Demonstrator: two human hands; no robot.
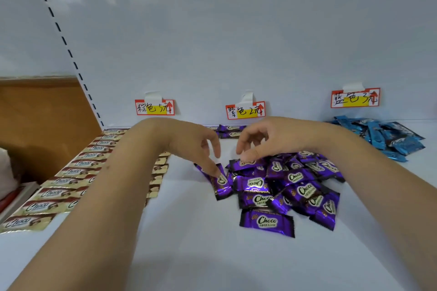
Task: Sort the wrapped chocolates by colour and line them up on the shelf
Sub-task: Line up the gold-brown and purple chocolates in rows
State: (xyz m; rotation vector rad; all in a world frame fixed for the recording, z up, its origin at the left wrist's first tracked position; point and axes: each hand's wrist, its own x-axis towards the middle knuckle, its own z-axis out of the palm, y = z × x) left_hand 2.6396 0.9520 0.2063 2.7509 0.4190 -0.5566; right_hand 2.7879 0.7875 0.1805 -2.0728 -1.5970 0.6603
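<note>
Labels (pixel 245 110) number three — purple chocolates (pixel 230 131) lined: two

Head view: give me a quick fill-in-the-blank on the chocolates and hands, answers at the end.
1. The loose pile in the middle is wrapped in ____.
2. The gold-and-brown chocolates on the left lie in neat ____.
3. The blue chocolates lie below the ____ of the three price tags.
4. The left hand touches one purple chocolate with its ____.

Missing words: purple; rows; rightmost; fingers
</note>
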